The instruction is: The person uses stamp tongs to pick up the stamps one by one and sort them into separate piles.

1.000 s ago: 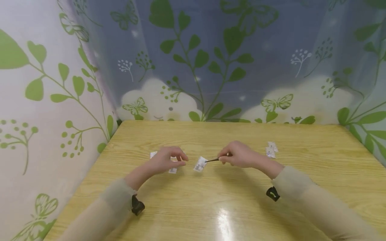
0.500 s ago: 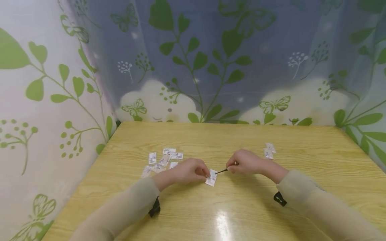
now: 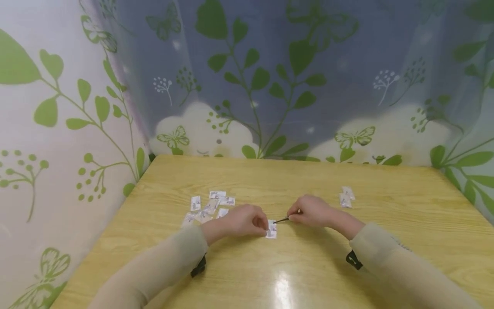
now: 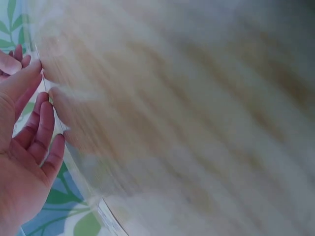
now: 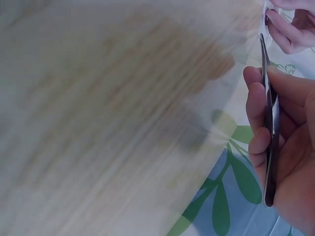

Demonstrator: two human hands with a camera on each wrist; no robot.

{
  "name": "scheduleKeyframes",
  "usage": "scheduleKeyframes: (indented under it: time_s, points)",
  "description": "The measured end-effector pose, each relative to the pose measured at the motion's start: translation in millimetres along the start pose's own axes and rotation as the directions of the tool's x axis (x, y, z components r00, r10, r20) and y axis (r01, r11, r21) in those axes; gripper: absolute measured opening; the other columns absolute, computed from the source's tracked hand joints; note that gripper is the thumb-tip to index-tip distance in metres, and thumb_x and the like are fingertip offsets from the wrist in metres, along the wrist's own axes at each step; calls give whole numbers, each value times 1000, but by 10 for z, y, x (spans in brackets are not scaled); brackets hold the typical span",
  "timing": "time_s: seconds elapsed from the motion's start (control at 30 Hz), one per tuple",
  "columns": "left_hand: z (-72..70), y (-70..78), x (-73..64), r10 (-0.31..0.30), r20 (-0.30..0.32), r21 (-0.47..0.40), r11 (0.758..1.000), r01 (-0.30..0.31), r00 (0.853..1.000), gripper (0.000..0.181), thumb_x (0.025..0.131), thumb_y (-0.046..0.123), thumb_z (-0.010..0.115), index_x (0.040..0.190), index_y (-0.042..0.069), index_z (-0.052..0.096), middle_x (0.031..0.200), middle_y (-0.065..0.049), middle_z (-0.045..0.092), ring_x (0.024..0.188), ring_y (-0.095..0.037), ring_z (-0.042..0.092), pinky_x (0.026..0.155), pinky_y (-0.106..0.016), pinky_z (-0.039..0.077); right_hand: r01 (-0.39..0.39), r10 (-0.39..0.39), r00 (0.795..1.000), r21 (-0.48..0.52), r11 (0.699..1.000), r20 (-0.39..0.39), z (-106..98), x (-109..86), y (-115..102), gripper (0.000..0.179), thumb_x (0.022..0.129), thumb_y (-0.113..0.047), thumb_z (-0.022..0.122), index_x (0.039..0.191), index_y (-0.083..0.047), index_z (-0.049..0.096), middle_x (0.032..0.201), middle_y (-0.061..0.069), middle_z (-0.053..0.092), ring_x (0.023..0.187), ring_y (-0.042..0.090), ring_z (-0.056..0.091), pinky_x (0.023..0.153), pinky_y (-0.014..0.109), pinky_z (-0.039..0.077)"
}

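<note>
My left hand (image 3: 245, 219) pinches the left edge of a small printed plastic packet (image 3: 272, 234) low over the middle of the table. My right hand (image 3: 312, 211) grips black metal tweezers (image 3: 281, 220), whose tips point left and meet the packet's upper edge. The right wrist view shows the tweezers (image 5: 269, 142) lying along the curled fingers, with the tips close to the clear packet (image 5: 266, 24) and the left hand (image 5: 290, 32). In the left wrist view, the left hand (image 4: 29, 147) is at the left side, its fingertips overlapping the table's surface; the packet does not show clearly there.
Several similar packets (image 3: 211, 206) lie loosely scattered left of the left hand, some overlapping. Two more packets (image 3: 345, 199) lie at the right. The wooden table (image 3: 308, 274) ends at the back against a leaf-patterned curtain (image 3: 247, 86).
The left hand moved right from beside the scattered packets to the held packet and took its edge. The packet shifted right and toward the person, then turned more upright beside the tweezers' tips.
</note>
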State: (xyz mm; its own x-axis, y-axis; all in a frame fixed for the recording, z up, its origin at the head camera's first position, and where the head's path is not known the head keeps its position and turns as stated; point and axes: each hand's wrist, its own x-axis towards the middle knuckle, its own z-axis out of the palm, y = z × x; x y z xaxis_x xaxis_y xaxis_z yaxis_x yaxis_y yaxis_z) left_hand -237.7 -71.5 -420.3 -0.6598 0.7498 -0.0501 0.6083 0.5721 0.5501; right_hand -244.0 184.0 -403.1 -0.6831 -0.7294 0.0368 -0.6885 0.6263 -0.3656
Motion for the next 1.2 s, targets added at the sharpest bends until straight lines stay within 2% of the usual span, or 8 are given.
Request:
scheduleKeyframes:
  time_s: [0.13, 0.3, 0.4, 0.53, 0.77, 1.07, 1.2]
  points:
    - [2, 35, 12, -20, -11, 21, 1000, 20, 1000, 7, 86, 25, 75, 83, 23, 69, 79, 15, 59, 73, -3, 55, 69, -22, 46, -8, 8, 1000, 21, 1000, -18, 9, -38, -36, 10, 90, -10, 67, 93, -8, 76, 87, -2, 71, 75, 8, 62, 69, 31, 51]
    - [17, 33, 18, -43, -16, 14, 999, 43, 999, 8, 85, 24, 76, 82, 23, 68, 78, 15, 59, 72, -3, 55, 69, -22, 46, -43, 44, 998, 22, 999, -49, 46, -161, -76, 14, 91, -14, 67, 100, -8, 75, 97, 3, 73, 91, 20, 67, 79, 40, 53]
    - [28, 28, 11, -50, -19, 15, 999, 51, 999, 8, 84, 24, 76, 83, 23, 68, 77, 16, 59, 71, -3, 55, 68, -22, 46, -55, 55, 996, 9, 998, -67, 99, -222, -97, 15, 91, -16, 68, 102, -9, 76, 99, 3, 73, 94, 23, 68, 80, 40, 53]
    - [35, 32, -8, -56, -21, 17, 998, 56, 998, 8, 85, 24, 76, 83, 23, 68, 75, 16, 58, 70, -3, 55, 67, -22, 46, -21, 19, 995, -19, 1000, -103, 154, -259, -137, 13, 91, -15, 68, 100, -9, 76, 97, 3, 73, 90, 21, 68, 76, 38, 54]
    - [15, 50, -9, -31, -25, 0, 1000, 31, 999, 8, 85, 23, 76, 83, 21, 69, 73, 14, 58, 68, -3, 53, 65, -22, 45, 30, -40, 986, -63, 998, -165, 162, -286, -202, 9, 89, -8, 69, 95, -7, 76, 88, 1, 72, 78, 15, 68, 65, 31, 54]
    - [23, 43, 3, -58, 0, -35, 998, 58, 998, 9, 84, 22, 77, 81, 23, 68, 72, 13, 59, 67, -4, 53, 63, -22, 45, 50, -64, 986, -90, 995, -156, 191, -288, -209, 8, 89, -7, 69, 93, -8, 75, 87, 2, 72, 79, 16, 68, 67, 32, 54]
    - [11, 42, 12, -52, -4, -27, 998, 52, 999, 8, 84, 22, 77, 82, 22, 69, 72, 13, 58, 66, -4, 53, 62, -21, 45, 22, -35, 988, -82, 996, -152, 174, -278, -217, 8, 89, -8, 69, 94, -7, 75, 88, 2, 72, 80, 17, 68, 69, 33, 55]
